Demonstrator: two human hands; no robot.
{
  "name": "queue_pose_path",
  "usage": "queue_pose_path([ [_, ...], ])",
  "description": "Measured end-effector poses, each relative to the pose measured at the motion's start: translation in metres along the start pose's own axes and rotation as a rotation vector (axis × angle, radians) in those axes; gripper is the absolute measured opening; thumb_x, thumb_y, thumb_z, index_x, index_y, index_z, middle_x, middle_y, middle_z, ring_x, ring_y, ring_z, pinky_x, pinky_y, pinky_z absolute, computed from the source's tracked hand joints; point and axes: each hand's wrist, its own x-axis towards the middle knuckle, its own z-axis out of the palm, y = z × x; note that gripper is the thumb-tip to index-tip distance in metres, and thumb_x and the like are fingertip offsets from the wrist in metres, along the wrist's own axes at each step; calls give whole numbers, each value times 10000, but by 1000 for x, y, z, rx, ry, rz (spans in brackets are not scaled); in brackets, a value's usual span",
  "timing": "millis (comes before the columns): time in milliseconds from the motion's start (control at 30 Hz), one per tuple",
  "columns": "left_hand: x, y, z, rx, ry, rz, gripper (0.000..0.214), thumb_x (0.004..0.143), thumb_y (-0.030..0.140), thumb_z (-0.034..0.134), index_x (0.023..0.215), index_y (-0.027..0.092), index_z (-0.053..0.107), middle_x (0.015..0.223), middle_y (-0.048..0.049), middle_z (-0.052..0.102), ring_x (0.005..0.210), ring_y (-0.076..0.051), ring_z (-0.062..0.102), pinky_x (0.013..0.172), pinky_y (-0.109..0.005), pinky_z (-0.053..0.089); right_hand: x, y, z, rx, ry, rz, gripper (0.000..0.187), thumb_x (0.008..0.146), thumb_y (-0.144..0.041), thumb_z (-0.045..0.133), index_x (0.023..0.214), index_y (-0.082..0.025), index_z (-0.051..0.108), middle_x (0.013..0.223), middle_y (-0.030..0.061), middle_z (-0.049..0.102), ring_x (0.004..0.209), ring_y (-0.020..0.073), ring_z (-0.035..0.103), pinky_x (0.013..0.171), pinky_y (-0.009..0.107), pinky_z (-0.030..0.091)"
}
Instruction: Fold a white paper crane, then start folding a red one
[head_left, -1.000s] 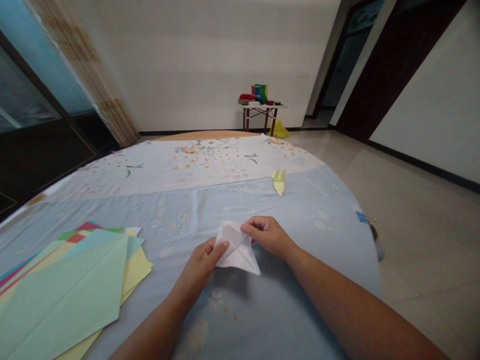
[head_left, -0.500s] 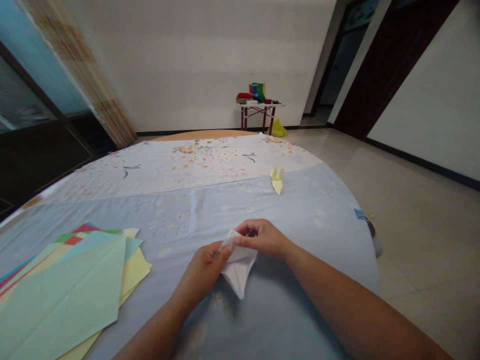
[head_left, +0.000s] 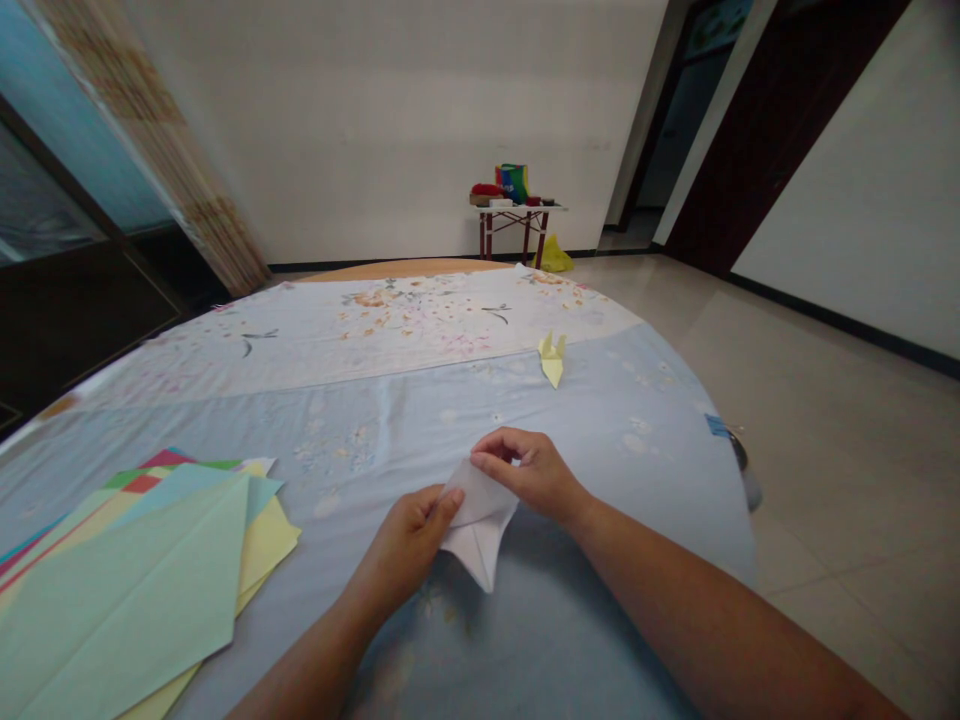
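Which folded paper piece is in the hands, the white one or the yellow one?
The white folded paper, pinched between the left hand and right hand. The yellow folded piece lies untouched farther out on the tablecloth.

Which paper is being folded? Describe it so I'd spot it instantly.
Look at the round table under pale blue cloth. At its near side, the left hand and right hand pinch a folded paper. It is white and pointed, unlike the flat coloured sheets.

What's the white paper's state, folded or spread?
Folded: the white paper shows creased layers narrowing to a point, pinched between the left hand and right hand.
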Motion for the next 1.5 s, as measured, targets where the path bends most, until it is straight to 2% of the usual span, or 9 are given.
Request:
queue_pose_path([
  [167, 0, -1, -2, 61, 188, 53, 331, 791, 451, 479, 692, 172, 627, 588, 11, 562, 573, -163, 483, 546, -233, 347, 3, 5, -2, -11, -75, 120, 309, 706, -384, 637, 921, -162, 631, 747, 2, 614, 596, 84, 500, 550, 198, 387],
  [400, -1, 0, -2, 36, 347, 120, 235, 765, 390, 542, 741, 203, 684, 609, -2, 598, 679, -199, 527, 605, -233, 358, 3, 15, -1, -46, -210, 188, 151, 695, -240, 604, 804, -138, 630, 624, -28, 559, 547, 72, 455, 501, 180, 335],
  [567, -2, 1, 1, -23, 339, 107, 266, 758, 379, 553, 896, 194, 686, 689, -14, 644, 758, -219, 563, 669, -253, 401, 3, 20, 0, -27, -209, 222, 149, 704, -243, 582, 798, -135, 624, 614, -28, 552, 526, 70, 455, 465, 169, 314],
  [700, 0, 1, 1, -42, 379, 3, 412, 702, 353, 615, 1082, 194, 613, 913, -45, 674, 828, -221, 597, 726, -280, 425, 3, 16, 2, 19, -238, 228, 165, 695, -209, 571, 837, -143, 623, 625, -34, 555, 526, 69, 453, 470, 166, 325],
  [767, 1, 1, 1, -15, 394, -35, 472, 652, 312, 659, 1106, 198, 598, 976, -58, 666, 858, -226, 600, 753, -291, 426, 2, 15, 3, 5, -242, 213, 137, 699, -222, 570, 798, -144, 625, 600, -41, 539, 516, 70, 441, 472, 173, 319],
  [933, 2, -2, -1, -3, 270, -37, 361, 646, 262, 632, 997, 180, 641, 794, -25, 691, 745, -220, 616, 666, -281, 439, 1, 17, 3, -132, -199, 168, 148, 717, -287, 576, 667, -150, 595, 544, -51, 474, 510, 71, 410, 474, 180, 280],
  [1033, 1, -2, -2, -14, 261, -51, 292, 666, 275, 601, 934, 169, 649, 690, -6, 679, 654, -201, 610, 594, -262, 435, 0, 17, 4, -216, -185, 146, 184, 739, -305, 557, 632, -156, 574, 525, -51, 453, 507, 74, 406, 464, 185, 252],
  [1233, -2, -2, -1, 79, 245, 4, 306, 723, 294, 541, 992, 187, 642, 722, -3, 684, 675, -196, 606, 612, -258, 425, -2, 11, 5, -370, -154, 78, 150, 746, -273, 549, 642, -170, 582, 534, -45, 481, 520, 80, 426, 473, 190, 234],
  [1500, -2, -3, -2, 218, 244, -11, 320, 768, 327, 469, 999, 181, 636, 721, -4, 675, 688, -203, 602, 615, -260, 409, -4, 6, 5, -515, -123, 1, 193, 797, -263, 509, 677, -171, 629, 550, -14, 560, 524, 93, 477, 505, 195, 258],
])
